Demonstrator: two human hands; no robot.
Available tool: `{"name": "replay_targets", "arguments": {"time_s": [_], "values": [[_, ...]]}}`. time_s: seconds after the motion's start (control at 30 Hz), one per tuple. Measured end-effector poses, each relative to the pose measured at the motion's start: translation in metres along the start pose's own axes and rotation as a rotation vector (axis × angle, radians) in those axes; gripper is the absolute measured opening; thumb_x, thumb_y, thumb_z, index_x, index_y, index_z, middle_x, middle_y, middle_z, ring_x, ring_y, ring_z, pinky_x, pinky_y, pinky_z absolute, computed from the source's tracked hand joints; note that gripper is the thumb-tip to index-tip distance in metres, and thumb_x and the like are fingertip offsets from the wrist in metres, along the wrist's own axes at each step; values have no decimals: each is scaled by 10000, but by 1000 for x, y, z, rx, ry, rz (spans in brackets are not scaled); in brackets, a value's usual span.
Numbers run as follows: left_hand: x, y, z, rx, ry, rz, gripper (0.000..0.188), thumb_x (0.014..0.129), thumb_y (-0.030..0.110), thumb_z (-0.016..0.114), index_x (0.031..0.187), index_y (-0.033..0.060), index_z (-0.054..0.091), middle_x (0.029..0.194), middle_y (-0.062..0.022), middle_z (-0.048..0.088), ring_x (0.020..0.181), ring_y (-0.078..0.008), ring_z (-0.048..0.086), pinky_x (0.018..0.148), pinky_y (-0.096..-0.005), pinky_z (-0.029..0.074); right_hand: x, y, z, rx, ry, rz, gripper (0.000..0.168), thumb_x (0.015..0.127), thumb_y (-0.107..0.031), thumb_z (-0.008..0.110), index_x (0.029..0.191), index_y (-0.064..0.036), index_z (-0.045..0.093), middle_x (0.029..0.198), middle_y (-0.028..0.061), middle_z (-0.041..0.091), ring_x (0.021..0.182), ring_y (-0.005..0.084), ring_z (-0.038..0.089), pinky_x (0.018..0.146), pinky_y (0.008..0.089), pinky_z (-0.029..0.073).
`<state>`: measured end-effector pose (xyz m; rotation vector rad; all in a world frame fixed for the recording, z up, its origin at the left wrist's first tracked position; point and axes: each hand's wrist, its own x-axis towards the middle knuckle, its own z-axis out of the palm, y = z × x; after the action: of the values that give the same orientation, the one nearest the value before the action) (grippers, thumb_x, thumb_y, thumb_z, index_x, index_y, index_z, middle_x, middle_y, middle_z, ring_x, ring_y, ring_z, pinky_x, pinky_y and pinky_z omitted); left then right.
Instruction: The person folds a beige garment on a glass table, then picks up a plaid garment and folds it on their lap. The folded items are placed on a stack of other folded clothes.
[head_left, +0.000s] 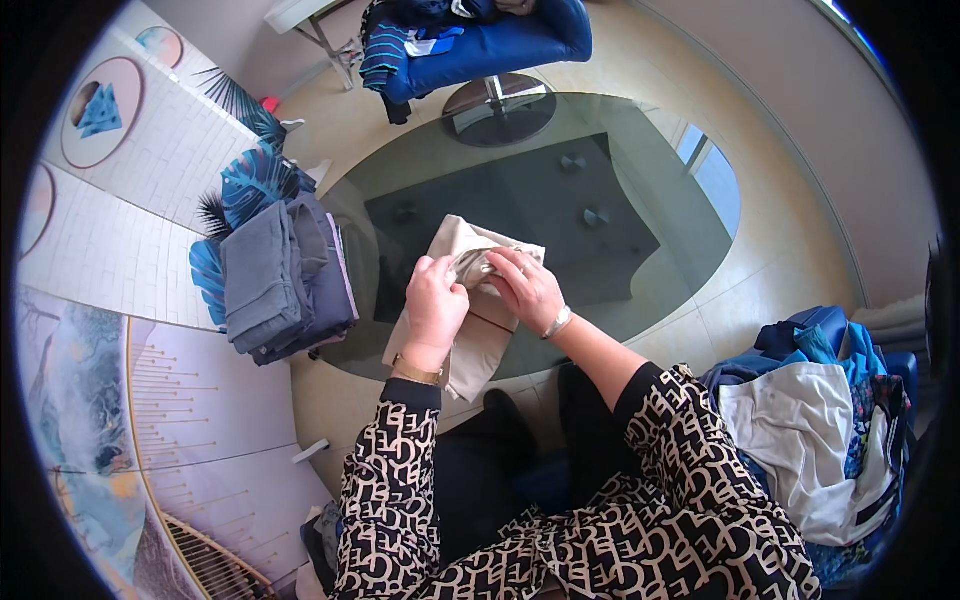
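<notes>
Beige cloth trousers (480, 341) lie over the near left part of an oval glass table (675, 292), their lower end hanging past its edge. At the bunched waistband, my left hand (437, 304) pinches the fabric between thumb and fingers. My right hand (529, 289) grips the same bunched part from the other side, close to what looks like a metal fastener. Both hands nearly meet there, and the fingers partly hide the waistband. To the left of the trousers stands a stack of folded grey and dark garments (262, 277).
A blue chair (510, 45) at the far side bears clothes, including a striped garment (385, 52). At my right, a heap of clothes with a white garment (787, 435) covers another blue seat. Decorated panels (210, 390) stand along the left.
</notes>
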<state>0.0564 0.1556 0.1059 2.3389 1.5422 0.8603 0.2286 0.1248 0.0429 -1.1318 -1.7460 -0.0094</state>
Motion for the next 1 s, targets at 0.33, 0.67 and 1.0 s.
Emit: {"name": "replay_targets", "arguments": {"time_s": [0.33,0.67,1.0], "values": [[1,-7,16,70,72,18,148,794,41,638,927,11,694,895,-164,625,827,-357,636,744,-432,537,1,3,-11,-110,-95,-39,363,662,-31,700,1014,-106,651,1120,25,642,1082,257,555,966,456,402],[8,-15,10,-10,75,-28,117,768,62,671,881,40,685,857,-139,626,799,-347,638,722,-427,534,13,17,-24,195,-287,-274,243,732,-103,691,958,-96,603,1212,43,651,1106,267,605,920,424,465],[8,-6,7,-15,0,-93,124,769,61,680,892,53,699,869,-126,626,804,-339,640,717,-422,530,18,16,-25,33,-502,-222,359,744,-176,708,1094,-110,660,1091,51,696,1073,239,626,945,383,472]]}}
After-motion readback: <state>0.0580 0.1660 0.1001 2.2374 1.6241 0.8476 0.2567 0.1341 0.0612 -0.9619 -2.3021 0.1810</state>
